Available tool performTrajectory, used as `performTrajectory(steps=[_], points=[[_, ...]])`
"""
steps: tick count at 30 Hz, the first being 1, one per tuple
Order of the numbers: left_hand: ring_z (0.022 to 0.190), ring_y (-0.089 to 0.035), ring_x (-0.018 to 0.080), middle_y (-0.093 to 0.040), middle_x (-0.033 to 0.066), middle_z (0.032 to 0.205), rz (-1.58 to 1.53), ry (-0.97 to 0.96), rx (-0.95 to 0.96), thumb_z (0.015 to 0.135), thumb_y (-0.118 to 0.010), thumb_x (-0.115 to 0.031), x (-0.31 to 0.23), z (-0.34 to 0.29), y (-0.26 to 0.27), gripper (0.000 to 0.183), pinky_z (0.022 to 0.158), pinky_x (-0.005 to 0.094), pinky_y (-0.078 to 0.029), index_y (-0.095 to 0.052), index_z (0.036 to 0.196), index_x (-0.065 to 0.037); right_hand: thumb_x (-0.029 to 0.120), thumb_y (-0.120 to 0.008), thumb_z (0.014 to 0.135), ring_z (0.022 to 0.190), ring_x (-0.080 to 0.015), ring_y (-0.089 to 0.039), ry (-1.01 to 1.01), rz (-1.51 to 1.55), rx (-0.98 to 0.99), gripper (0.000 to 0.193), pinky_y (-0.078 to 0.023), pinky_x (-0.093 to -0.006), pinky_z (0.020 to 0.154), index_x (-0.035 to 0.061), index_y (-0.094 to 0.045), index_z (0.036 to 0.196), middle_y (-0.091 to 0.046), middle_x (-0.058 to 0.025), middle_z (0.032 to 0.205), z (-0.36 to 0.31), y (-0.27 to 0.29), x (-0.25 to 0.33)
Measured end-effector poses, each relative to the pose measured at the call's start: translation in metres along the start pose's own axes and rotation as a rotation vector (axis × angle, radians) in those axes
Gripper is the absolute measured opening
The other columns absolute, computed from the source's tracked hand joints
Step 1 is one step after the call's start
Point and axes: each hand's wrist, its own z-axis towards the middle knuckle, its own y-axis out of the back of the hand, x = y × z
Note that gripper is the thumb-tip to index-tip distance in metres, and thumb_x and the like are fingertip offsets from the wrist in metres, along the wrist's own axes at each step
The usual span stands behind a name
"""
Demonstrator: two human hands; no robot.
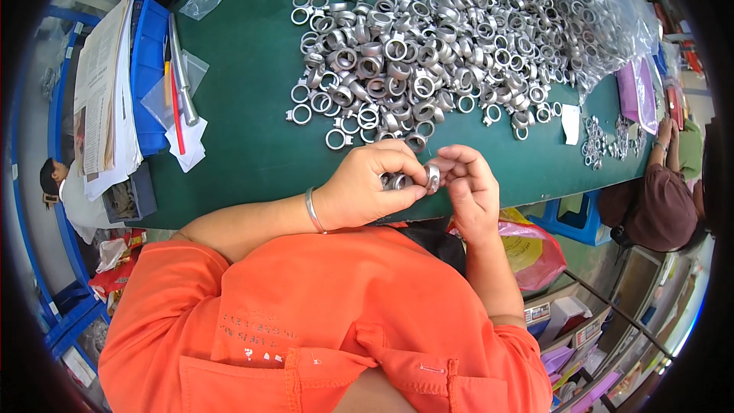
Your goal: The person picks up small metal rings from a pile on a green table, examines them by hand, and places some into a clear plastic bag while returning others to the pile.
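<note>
My left hand (pixel 359 183), with a bangle on the wrist, curls closed around a few metal rings (pixel 394 181). One more metal ring (pixel 433 179) shows at its thumb and index tips, in the gap between my hands. Close by, my right hand (pixel 475 191) has its fingers loosely bent, thumb apart; whether a fingertip touches that ring I cannot tell. Just beyond the hands spreads a large heap of silver-grey metal rings (pixel 413 61), many with small side tabs, on the green tabletop (pixel 237 160).
A clear bag of rings (pixel 604 23) stands at the far right, near smaller metal parts (pixel 596 141) and a white slip (pixel 570 124). On the left are a blue tray (pixel 150 69), papers (pixel 107 99) and a red pen (pixel 177 111). Another person (pixel 657 203) sits at right.
</note>
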Motion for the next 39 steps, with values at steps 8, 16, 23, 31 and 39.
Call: performTrajectory(steps=[8,16,23,31,39], points=[[0.07,-0.056,0.0089,-0.059,0.0017,0.076,-0.035,0.116,-0.097,0.076,-0.067,-0.008,-0.002,0.0,-0.001,0.01,0.063,0.0222,-0.045,-0.06,0.083,-0.004,-0.008,-0.06,0.08,0.084,-0.0172,-0.058,0.148,0.003,-0.01,0.022,-0.05,-0.0275,0.074,-0.0027,-0.055,0.1,-0.058,-0.0124,0.097,0.003,-0.001,-0.011],[0.045,-0.045,0.0046,-0.056,0.0023,0.065,-0.413,0.678,0.152,0.083,-0.065,-0.018,-0.016,0.004,0.002,0.017,0.04,0.0182,-0.035,-0.061,0.09,-0.003,-0.008,-0.06,0.081,0.089,-0.0145,-0.056,0.196,0.107,-0.209,0.015,-0.047,-0.0248,0.075,0.0001,-0.056,0.093,-0.057,-0.0118,0.099,0.004,-0.013,-0.018],[0.046,-0.044,0.0038,-0.055,0.0012,0.064,-0.402,0.62,0.088,0.082,-0.066,-0.015,-0.013,0.002,0.002,0.013,0.04,0.0178,-0.033,-0.062,0.087,-0.004,-0.008,-0.059,0.08,0.09,-0.0156,-0.057,0.144,0.163,-0.208,0.022,-0.048,-0.0262,0.078,-0.0008,-0.052,0.099,-0.057,-0.0129,0.1,0.002,-0.015,-0.019],[0.046,-0.044,0.0011,-0.055,-0.0019,0.063,-0.263,0.489,0.041,0.081,-0.066,-0.014,-0.012,0.001,0.001,0.01,0.041,0.0171,-0.032,-0.063,0.084,-0.006,0.004,-0.05,0.09,0.082,-0.0159,-0.058,-0.001,0.253,-0.219,0.017,-0.048,-0.0282,0.072,-0.0032,-0.051,0.105,-0.06,-0.0113,0.095,-0.003,-0.007,-0.019],[0.059,-0.049,0.002,-0.06,-0.0022,0.072,-0.228,0.446,0.012,0.08,-0.065,-0.015,-0.007,-0.001,0.001,0.012,0.053,0.0193,-0.04,-0.064,0.084,-0.003,0.007,-0.054,0.089,0.078,-0.0145,-0.058,0.028,0.166,-0.158,0.021,-0.047,-0.0255,0.065,-0.0047,-0.055,0.106,-0.063,-0.0103,0.09,-0.004,-0.006,-0.017]])
